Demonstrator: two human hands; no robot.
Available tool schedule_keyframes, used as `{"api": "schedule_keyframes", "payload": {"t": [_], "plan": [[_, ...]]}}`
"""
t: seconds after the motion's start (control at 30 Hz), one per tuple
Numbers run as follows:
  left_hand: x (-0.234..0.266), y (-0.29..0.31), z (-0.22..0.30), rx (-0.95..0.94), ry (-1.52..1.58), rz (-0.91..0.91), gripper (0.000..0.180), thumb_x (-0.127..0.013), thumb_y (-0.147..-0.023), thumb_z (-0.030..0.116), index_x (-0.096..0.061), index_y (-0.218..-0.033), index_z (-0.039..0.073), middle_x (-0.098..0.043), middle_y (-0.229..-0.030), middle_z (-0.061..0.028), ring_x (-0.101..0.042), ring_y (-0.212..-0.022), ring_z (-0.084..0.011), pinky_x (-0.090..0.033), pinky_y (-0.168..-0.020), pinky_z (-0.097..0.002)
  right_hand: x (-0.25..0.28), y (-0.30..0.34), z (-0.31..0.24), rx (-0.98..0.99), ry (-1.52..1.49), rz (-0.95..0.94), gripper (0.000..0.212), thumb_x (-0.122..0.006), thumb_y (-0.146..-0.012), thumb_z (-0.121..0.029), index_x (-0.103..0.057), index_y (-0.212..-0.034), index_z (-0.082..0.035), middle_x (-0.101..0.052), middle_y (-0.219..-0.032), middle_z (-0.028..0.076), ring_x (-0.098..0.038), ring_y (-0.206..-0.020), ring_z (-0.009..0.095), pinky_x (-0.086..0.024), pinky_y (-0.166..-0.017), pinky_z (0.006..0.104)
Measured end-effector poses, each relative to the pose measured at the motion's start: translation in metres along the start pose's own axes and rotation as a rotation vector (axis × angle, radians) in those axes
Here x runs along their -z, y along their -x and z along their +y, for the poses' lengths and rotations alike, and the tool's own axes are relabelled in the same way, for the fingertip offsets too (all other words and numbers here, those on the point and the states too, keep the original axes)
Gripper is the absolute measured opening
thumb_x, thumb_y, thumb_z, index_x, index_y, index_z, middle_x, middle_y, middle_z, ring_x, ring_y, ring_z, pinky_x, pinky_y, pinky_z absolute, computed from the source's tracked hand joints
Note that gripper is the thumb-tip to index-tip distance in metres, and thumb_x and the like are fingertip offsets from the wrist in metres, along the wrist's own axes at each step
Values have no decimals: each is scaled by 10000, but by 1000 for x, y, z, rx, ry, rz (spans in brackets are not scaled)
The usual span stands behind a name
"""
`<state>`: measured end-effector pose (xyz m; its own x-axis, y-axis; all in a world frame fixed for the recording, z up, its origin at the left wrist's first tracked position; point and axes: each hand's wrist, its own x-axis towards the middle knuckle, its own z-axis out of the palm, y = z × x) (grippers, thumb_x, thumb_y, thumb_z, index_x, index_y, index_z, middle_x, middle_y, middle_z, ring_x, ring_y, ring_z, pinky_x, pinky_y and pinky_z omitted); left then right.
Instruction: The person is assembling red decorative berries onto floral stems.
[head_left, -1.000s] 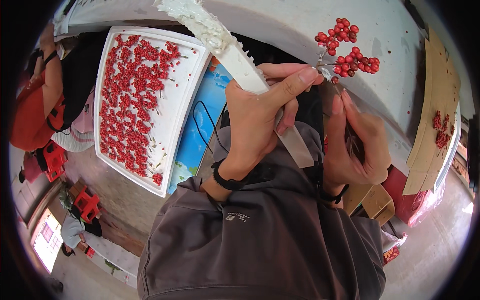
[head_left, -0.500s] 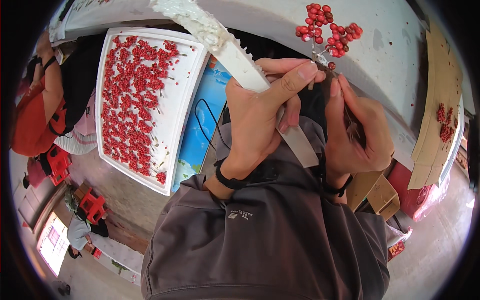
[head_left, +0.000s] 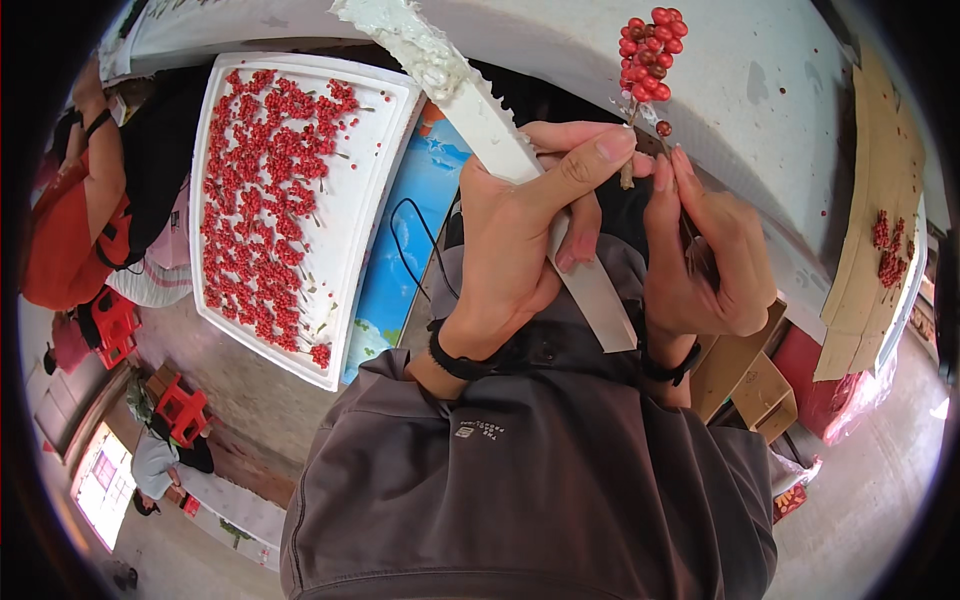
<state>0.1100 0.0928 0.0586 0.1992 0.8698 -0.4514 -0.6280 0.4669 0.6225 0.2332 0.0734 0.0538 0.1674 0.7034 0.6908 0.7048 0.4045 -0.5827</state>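
"Where does this view look from?"

"From where I stand, it's the wearer's head: the left one of two fisheye cameras worn side by side, facing down over a white tray (head_left: 345,225) and, below and right of it, a dark jacket (head_left: 530,490)."

"How near?"

"Close above the left hand (head_left: 515,225) and right hand (head_left: 715,255), both to the tray's right; the tray fits whole, seen from above."

"How wide?"

"Wide enough to bend the tray's straight sides and catch a red stool (head_left: 182,410) below and left of it, and a cardboard sheet (head_left: 868,190) far to its right. Corners fall to black. Upright, unmirrored."
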Motion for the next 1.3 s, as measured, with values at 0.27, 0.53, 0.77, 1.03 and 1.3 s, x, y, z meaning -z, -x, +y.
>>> {"api": "schedule_keyframes", "payload": {"t": [0.27, 0.53, 0.77, 1.03, 1.3], "plan": [[3, -2, 5, 17, 45, 4, 186, -687, -844, 98, -665, -950, -53, -690, -818, -149, -384, -359, -56, -270, -353, -192, 6, -2, 2, 9, -13, -54, 204, -739, -644, 168, -694, -822, 81, -686, -726, 135, -620, -563, 142, -482, -520, 210], [4, -2, 3, 20, 61, -14, 198, -698, -832, 88, -667, -937, -77, -695, -811, -167, -409, -360, -62, -290, -352, -193, 4, -3, 5, -8, 7, -9, 211, -744, -649, 159, -701, -835, 70, -692, -739, 125, -605, -557, 128, -463, -507, 211], [6, -8, 4, 35, 65, -31, 200, -707, -825, 89, -666, -927, -78, -693, -802, -159, -413, -362, -61, -286, -353, -190, 10, -5, 7, 0, -18, 14, 229, -746, -643, 161, -708, -845, 60, -683, -720, 105, -560, -519, 113, -407, -480, 198], [10, -23, -14, -164, -136, 96, 120, -679, -845, 56, -670, -891, -54, -655, -705, -89, -422, -378, -45, -288, -362, -184, 11, -22, -8, 8, -45, 16, 239, -779, -648, 128, -718, -866, 49, -664, -702, 97, -559, -522, 120, -403, -500, 196], [22, -8, -50, -270, -278, 187, 82, -706, -832, 24, -693, -857, -53, -610, -603, -28, -466, -415, -39, -329, -373, -212, -20, -54, -46, -77, -93, -157, 243, -763, -694, 99, -728, -920, 17, -637, -704, 85, -570, -556, 110, -433, -511, 202]]}}
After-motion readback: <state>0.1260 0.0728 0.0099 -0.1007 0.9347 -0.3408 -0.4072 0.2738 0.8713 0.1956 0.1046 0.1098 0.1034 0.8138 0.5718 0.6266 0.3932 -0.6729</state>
